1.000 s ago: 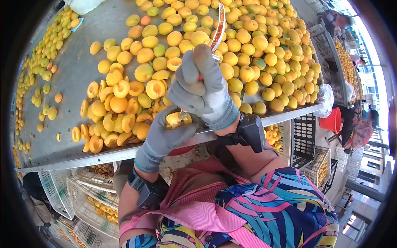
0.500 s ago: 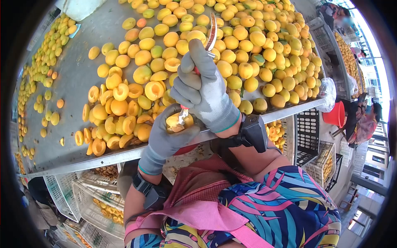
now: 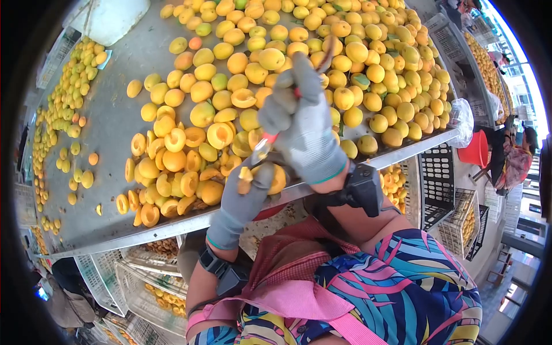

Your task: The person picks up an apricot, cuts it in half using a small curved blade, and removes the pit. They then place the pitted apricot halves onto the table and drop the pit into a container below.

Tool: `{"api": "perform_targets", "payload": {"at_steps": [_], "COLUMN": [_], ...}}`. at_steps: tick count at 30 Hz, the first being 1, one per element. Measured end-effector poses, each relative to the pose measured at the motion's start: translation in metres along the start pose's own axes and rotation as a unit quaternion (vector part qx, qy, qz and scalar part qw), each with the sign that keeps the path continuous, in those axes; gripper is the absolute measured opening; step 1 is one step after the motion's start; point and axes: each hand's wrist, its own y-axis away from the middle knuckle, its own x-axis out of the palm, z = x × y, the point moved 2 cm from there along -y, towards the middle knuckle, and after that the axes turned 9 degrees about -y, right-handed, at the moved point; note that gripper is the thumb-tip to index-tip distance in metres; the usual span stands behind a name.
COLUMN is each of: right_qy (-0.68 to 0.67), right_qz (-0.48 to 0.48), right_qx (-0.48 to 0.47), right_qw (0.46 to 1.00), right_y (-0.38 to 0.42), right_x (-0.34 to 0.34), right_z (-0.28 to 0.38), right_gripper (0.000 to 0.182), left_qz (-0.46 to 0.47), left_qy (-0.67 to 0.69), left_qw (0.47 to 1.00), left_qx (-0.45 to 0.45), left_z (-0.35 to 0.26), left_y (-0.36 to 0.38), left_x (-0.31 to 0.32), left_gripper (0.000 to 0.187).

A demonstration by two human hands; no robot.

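Observation:
My left hand, in a grey glove, is closed around an apricot near the table's front edge. A small piece of flesh or a pit shows at its fingers. My right hand, also gloved, grips a tool with red handle parts. The tool's metal tip points down beside the apricot, and a curved blade sticks up above the fist. Halved apricots lie left of my hands, and whole apricots are heaped behind and to the right.
The metal table holds more greenish apricots at far left. Below its edge stand plastic crates, several with fruit. At right are a black crate, a red bucket and a seated person.
The tool's metal tip has lifted from the apricot in my left hand. My right hand has tilted, and its upper blade now leans right. The whole view has shifted slightly.

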Motion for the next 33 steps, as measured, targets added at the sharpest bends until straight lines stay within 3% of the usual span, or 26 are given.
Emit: {"api": "perform_targets", "payload": {"at_steps": [1,2,3,4,5,6,7,9,10,11,12,13,14,16,17,19,23,25,29,31,33], "right_qy": [0.027,0.054,0.089,0.092,0.214,0.333,0.356,0.504,0.591,0.592,0.717,0.822,0.823,0.828,0.83,0.871,0.849,0.868,0.89,0.911,0.916], "right_qz": [0.01,0.019,0.032,0.033,0.043,0.049,0.043,0.001,-0.013,-0.014,0.008,0.029,0.031,0.017,0.019,0.009,0.036,0.121,0.173,0.145,0.148], "right_qx": [-0.014,-0.029,-0.051,-0.056,-0.068,-0.08,-0.063,-0.022,-0.011,-0.012,-0.032,-0.05,-0.05,-0.082,-0.085,-0.071,-0.016,-0.031,-0.095,-0.006,-0.004], "right_qw": [0.999,0.998,0.994,0.994,0.973,0.938,0.931,0.864,0.806,0.806,0.696,0.567,0.565,0.555,0.552,0.486,0.528,0.481,0.411,0.387,0.373], "right_y": [-0.003,-0.007,-0.012,-0.015,-0.017,-0.019,-0.021,-0.025,-0.029,-0.031,-0.032,-0.032,-0.032,-0.035,-0.038,-0.042,-0.027,-0.017,-0.008,-0.002,-0.002], "right_x": [0.0,0.0,-0.006,-0.007,-0.008,-0.009,-0.008,-0.014,-0.022,-0.027,-0.029,-0.03,-0.033,-0.035,-0.041,-0.044,-0.031,-0.034,-0.046,-0.039,-0.042], "right_z": [0.013,0.028,0.041,0.05,0.059,0.066,0.069,0.069,0.064,0.062,0.058,0.055,0.054,0.055,0.052,0.046,0.04,0.031,0.013,0.01,0.007], "right_gripper": [0.034,0.033,0.028,0.028,0.026,0.025,0.025,0.025,0.027,0.027,0.03,0.036,0.036,0.037,0.037,0.027,0.028,0.042,0.048,0.051,0.051], "left_qz": [0.016,0.031,0.064,0.06,0.054,0.048,0.051,-0.067,-0.067,-0.101,-0.134,-0.117,-0.119,-0.173,-0.177,-0.191,-0.195,-0.196,-0.216,-0.22,-0.217], "left_qy": [0.283,0.536,0.527,0.278,0.475,0.647,0.651,0.483,0.486,0.363,0.232,-0.013,-0.013,0.294,0.295,0.343,0.325,0.334,0.399,0.437,0.431], "left_qw": [0.944,0.78,0.754,0.902,0.794,0.643,0.642,0.775,0.775,0.844,0.894,0.968,0.967,0.88,0.879,0.868,0.874,0.869,0.838,0.82,0.825], "left_qx": [-0.17,-0.32,-0.388,-0.325,-0.376,-0.406,-0.402,-0.401,-0.399,-0.383,-0.36,-0.221,-0.223,-0.33,-0.33,-0.305,-0.305,-0.307,-0.304,-0.295,-0.294], "left_z": [-0.004,-0.007,-0.005,0.012,0.018,0.006,0.004,0.009,0.009,0.011,0.012,0.016,0.018,0.024,0.025,0.026,0.024,0.026,0.034,0.032,0.033], "left_y": [-0.011,-0.017,-0.019,-0.014,0.0,-0.016,-0.015,-0.007,-0.008,-0.008,-0.008,-0.011,-0.012,-0.011,-0.011,-0.01,-0.007,-0.004,-0.001,-0.002,-0.001], "left_x": [-0.005,-0.008,-0.012,-0.006,0.002,-0.016,-0.015,-0.02,-0.018,-0.021,-0.024,-0.028,-0.028,-0.026,-0.024,-0.018,-0.027,-0.029,-0.022,-0.019,-0.019], "left_gripper": [0.036,0.049,0.066,0.071,0.06,0.05,0.05,0.029,0.029,0.029,0.034,0.033,0.033,0.037,0.037,0.046,0.045,0.04,0.029,0.028,0.027]}}
